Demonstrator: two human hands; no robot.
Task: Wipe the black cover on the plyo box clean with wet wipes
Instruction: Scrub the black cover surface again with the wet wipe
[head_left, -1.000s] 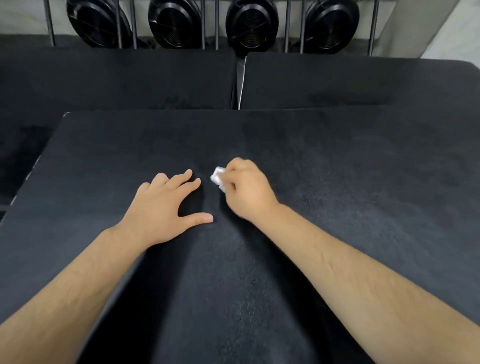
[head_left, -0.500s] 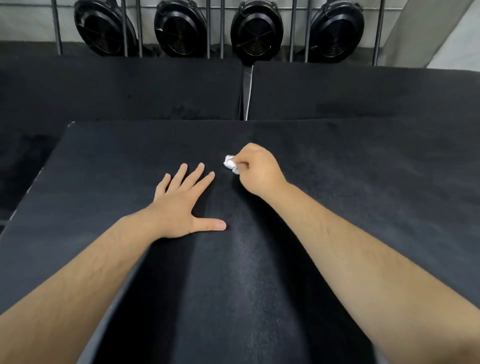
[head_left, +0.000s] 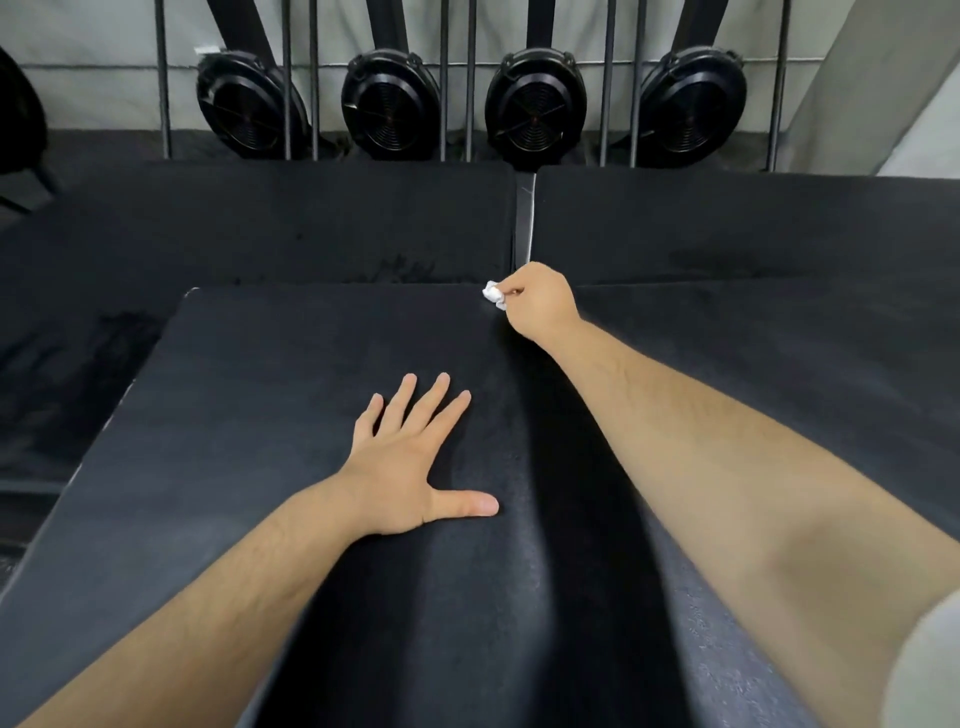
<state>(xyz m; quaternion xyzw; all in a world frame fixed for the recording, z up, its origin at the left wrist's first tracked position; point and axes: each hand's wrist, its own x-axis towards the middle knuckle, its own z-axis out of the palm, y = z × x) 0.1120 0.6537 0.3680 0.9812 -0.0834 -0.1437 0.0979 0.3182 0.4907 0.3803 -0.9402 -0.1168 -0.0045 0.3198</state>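
Behind everything a pale wall is seen, fronted by upright grey metal bars (head_left: 470, 78) and a row of four round black housings with spiral grilles (head_left: 535, 111). Below them two wide black padded blocks are set side by side, the left block (head_left: 260, 223) and the right block (head_left: 753, 223), parted by a narrow gap in which a pale strip (head_left: 528, 208) shows.

Nearest the camera, the lower picture is filled by the textured black cover (head_left: 291, 374) on the plyo box. Its far edge and far left corner are in view.

The small crumpled white wet wipe (head_left: 493, 295) is held at the cover's far edge, about mid-width, just in front of the gap between the blocks. It is pinched by the right grip (head_left: 543, 301), a bare hand whose fingers are curled round it, so that only a small part sticks out on the left. The right forearm is stretched out over the cover.

The left grip (head_left: 400, 467) is laid flat, palm down, on the cover, nearer the camera and well apart from the wipe. Its fingers are straight and slightly spread, and the thumb is stretched out to the right.

A grey sleeve edge (head_left: 930, 665) is seen at the lower right corner.
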